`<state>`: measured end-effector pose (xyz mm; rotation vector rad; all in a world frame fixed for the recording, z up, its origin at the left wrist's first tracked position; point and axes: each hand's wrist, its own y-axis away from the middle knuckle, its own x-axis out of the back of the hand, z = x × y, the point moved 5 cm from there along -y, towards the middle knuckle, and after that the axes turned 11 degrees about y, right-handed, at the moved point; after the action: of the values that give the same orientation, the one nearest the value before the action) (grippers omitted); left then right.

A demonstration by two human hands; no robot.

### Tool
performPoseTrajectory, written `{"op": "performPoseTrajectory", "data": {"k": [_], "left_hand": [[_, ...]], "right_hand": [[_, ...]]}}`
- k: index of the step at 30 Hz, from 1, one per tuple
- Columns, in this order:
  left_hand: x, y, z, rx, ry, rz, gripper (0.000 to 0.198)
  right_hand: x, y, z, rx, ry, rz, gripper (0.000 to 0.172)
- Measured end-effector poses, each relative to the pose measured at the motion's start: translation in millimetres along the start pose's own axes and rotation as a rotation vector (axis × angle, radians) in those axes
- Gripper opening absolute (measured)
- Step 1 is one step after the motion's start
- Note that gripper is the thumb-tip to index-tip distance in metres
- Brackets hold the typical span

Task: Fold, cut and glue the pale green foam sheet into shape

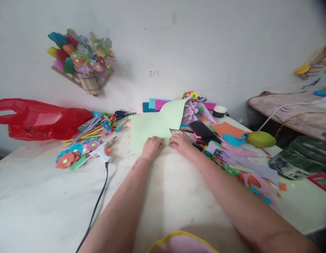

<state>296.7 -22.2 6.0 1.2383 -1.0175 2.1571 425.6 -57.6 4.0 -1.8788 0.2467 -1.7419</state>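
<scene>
A pale green sheet of paper (145, 130) lies on the table in front of me, its right part curling up and away from the tabletop. At its near edge, my left hand (153, 147) presses down with curled fingers closed on the paper. Just to the right, my right hand (181, 143) pinches the same edge, its fingertips close to those of the left. Partly under the fingers, the edge between the two hands is hard to see. Behind the raised part of the sheet sits a lilac paper flower (190, 111).
Left of the sheet lie a white glue gun (101, 151) with a black cord, paper flowers (68, 159) and a red plastic bag (46, 119). On the right are a dark phone (204, 131), coloured scraps (260, 179), a green mango (261, 139) and a glass jar (301, 158).
</scene>
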Motion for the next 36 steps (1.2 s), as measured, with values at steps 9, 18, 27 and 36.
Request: {"op": "performPoseTrajectory", "data": {"k": [9,18,27,36], "left_hand": [[0.0,-0.5,-4.2,0.031,0.108,0.027,0.008],[-0.1,0.9,-7.9,0.031,0.214,0.085,0.006],[-1.1,0.7,-7.9,0.058,0.189,0.094,0.005],[-2.4,0.8,-8.0,0.036,0.175,0.095,0.006]], "right_hand": [[-8.4,-2.5,5.5,-0.051,-0.082,-0.005,0.006],[-8.7,-1.5,4.7,-0.072,-0.073,0.011,0.009],[-10.4,0.3,8.1,-0.119,-0.054,0.025,0.011],[-10.8,-1.0,9.3,-0.144,-0.051,-0.024,0.014]]}}
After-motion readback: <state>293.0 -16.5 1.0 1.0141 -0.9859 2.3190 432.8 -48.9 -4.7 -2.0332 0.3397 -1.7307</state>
